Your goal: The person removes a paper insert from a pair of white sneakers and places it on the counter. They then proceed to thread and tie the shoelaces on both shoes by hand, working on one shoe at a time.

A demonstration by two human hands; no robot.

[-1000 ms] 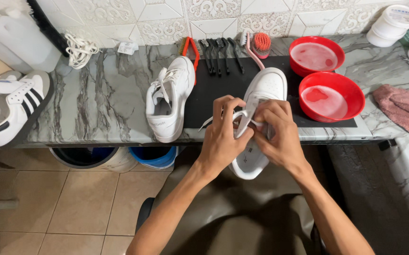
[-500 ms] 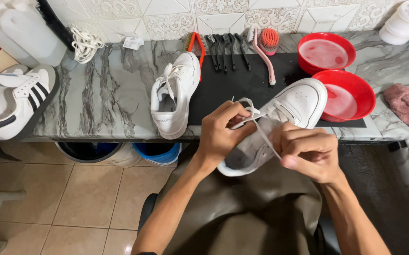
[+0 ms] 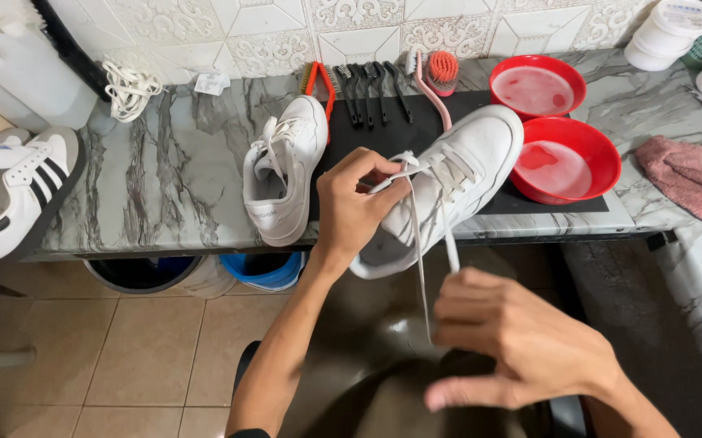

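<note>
My left hand (image 3: 357,203) grips a white sneaker (image 3: 452,182) by its tongue and upper, holding it tilted over the front edge of the marble counter (image 3: 164,178). My right hand (image 3: 517,341) is lower and nearer to me, pinching the white lace (image 3: 422,243) and drawing it taut out of the eyelets. A second white sneaker (image 3: 284,166) lies on the counter just left of my left hand.
Two red bowls (image 3: 566,158) of water stand on a black mat (image 3: 383,134) at the right, with several brushes (image 3: 367,89) behind. A pink cloth (image 3: 695,178), white tubs (image 3: 667,32), a striped sneaker (image 3: 10,191), loose laces (image 3: 128,89) and bottles lie around; buckets (image 3: 266,268) stand below.
My right hand has pulled away from the shoe toward me, drawing the lace out longer. The sneaker has tipped toe-up to the right while my left hand keeps hold.
</note>
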